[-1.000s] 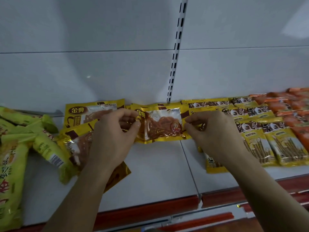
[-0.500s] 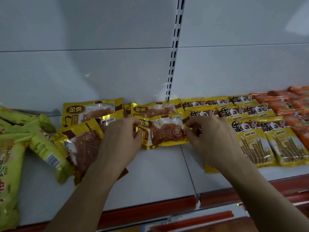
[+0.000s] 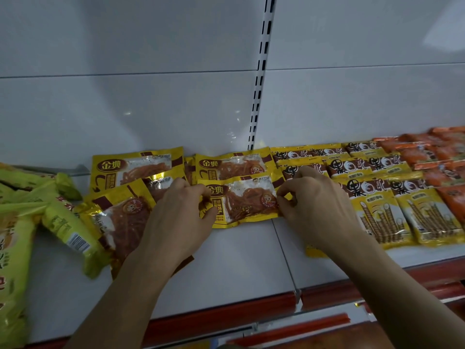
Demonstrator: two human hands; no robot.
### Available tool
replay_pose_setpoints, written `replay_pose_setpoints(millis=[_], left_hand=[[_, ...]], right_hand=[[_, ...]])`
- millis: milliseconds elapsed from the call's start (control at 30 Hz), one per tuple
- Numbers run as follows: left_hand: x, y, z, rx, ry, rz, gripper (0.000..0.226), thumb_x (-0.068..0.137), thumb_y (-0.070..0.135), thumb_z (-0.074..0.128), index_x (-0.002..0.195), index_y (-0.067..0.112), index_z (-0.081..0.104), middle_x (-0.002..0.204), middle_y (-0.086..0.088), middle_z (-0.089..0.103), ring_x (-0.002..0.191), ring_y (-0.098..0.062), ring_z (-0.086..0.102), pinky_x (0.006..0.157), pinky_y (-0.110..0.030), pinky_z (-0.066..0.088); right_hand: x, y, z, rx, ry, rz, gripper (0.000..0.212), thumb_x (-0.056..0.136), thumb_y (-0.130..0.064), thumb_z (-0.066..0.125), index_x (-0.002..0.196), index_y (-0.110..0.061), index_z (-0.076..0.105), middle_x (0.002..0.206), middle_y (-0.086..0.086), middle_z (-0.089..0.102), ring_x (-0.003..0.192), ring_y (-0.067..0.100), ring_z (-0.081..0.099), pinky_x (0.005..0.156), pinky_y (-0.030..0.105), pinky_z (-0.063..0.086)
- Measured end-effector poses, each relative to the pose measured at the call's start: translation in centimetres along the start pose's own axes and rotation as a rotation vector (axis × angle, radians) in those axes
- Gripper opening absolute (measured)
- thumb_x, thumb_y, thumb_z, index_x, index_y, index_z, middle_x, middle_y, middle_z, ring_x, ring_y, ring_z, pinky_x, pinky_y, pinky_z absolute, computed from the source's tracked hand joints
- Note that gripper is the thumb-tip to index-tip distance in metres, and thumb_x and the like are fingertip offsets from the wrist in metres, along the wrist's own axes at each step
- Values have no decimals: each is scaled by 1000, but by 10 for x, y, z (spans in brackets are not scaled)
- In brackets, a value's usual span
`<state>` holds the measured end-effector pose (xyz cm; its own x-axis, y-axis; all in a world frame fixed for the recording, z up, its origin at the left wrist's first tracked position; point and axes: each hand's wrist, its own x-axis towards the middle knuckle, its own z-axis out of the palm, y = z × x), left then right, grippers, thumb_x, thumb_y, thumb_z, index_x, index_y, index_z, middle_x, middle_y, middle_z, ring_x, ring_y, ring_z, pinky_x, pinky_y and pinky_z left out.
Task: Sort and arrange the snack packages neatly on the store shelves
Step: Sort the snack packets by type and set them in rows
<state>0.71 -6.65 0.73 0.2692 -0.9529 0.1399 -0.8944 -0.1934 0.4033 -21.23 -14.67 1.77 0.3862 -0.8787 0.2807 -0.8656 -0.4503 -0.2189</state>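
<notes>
A gold snack packet with a clear window and reddish strips (image 3: pixel 245 201) lies flat on the white shelf (image 3: pixel 241 258). My left hand (image 3: pixel 180 217) pinches its left edge and my right hand (image 3: pixel 314 210) pinches its right edge. A matching packet (image 3: pixel 234 165) lies just behind it, partly overlapped. Another matching packet (image 3: pixel 136 167) lies at the back left, and a crumpled one (image 3: pixel 120 222) sits tilted under my left wrist.
Yellow packets with rolled wafer sticks (image 3: pixel 382 197) lie in rows on the right, orange packets (image 3: pixel 442 167) beyond them. Lime-green bags (image 3: pixel 30 217) are heaped at the left. A slotted upright (image 3: pixel 260 79) divides the white back wall. The shelf's front lip is red (image 3: pixel 226 311).
Both hands drew the held gold packet down and towards me, uncovering the matching packet behind it, and laid it flat overlapping that packet's front edge.
</notes>
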Motion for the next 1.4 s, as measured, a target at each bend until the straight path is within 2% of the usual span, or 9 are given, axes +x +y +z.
replay_pose_setpoints(millis=[200, 467, 633, 800, 900, 1000, 1167, 1300, 1400], left_hand=[[-6, -4, -16, -89, 134, 112, 31, 90, 38, 71, 119, 28, 69, 100, 7, 49, 84, -7, 51, 63, -12, 35], [-22, -54, -69, 91, 148, -25, 41, 84, 43, 71, 122, 29, 65, 114, 1, 62, 110, -28, 59, 89, -44, 50], [-29, -68, -79, 286, -136, -149, 77, 84, 56, 71, 149, 44, 32, 148, 1, 42, 139, -29, 31, 108, -56, 31], [-28, -73, -77, 215, -68, -163, 84, 80, 55, 76, 148, 43, 28, 139, -1, 50, 135, -30, 38, 105, -57, 29], [-29, -74, -81, 27, 142, -71, 58, 89, 32, 75, 138, 38, 46, 109, 9, 65, 109, -21, 61, 97, -46, 43], [-32, -81, -91, -311, 212, -61, 45, 90, 17, 74, 128, 35, 59, 95, 14, 67, 82, -7, 69, 71, -22, 51], [-41, -73, -106, -689, 148, 67, 44, 83, 8, 81, 116, 33, 66, 86, 8, 74, 75, -10, 75, 69, -28, 60], [-45, -68, -101, -901, 225, 59, 34, 84, 10, 80, 114, 21, 69, 90, 1, 76, 79, -18, 76, 69, -31, 61], [-58, -72, -91, -1056, 143, 12, 48, 82, 26, 82, 125, 23, 62, 111, 2, 74, 99, -14, 73, 75, -24, 58]], right_hand=[[-5, -9, 1, 108, 75, -69, 9, 89, -32, 73, 93, -25, 78, 88, -5, 59, 68, 18, 61, 52, 34, 52], [-27, -81, 23, 335, -34, -235, 16, 93, -38, 63, 101, -26, 71, 87, -8, 63, 79, 13, 60, 67, 39, 53], [-40, -113, 34, 411, -132, -259, 26, 96, -43, 63, 118, -29, 66, 99, -11, 63, 88, 10, 61, 74, 29, 50], [-50, -131, 35, 397, -194, -242, 36, 94, -51, 62, 123, -32, 60, 105, -12, 62, 89, 10, 59, 73, 32, 51], [-54, -134, 34, 439, -172, -218, 32, 93, -50, 63, 120, -34, 59, 101, -14, 63, 81, 6, 58, 68, 30, 50], [-55, -136, 33, 479, -92, -164, 38, 92, -52, 63, 125, -36, 56, 107, -18, 58, 76, -1, 49, 67, 21, 40], [-32, -149, -1, 518, 112, -159, 60, 83, -58, 69, 134, -32, 51, 115, -18, 58, 95, 1, 51, 78, 13, 37], [-6, -156, -24, 842, -142, -168, 34, 86, -25, 78, 117, -24, 65, 88, -2, 77, 80, 19, 73, 74, 43, 58], [-15, -143, -29, 1156, -23, -6, 32, 89, -7, 74, 116, -19, 64, 84, 7, 77, 75, 30, 75, 67, 51, 61]])
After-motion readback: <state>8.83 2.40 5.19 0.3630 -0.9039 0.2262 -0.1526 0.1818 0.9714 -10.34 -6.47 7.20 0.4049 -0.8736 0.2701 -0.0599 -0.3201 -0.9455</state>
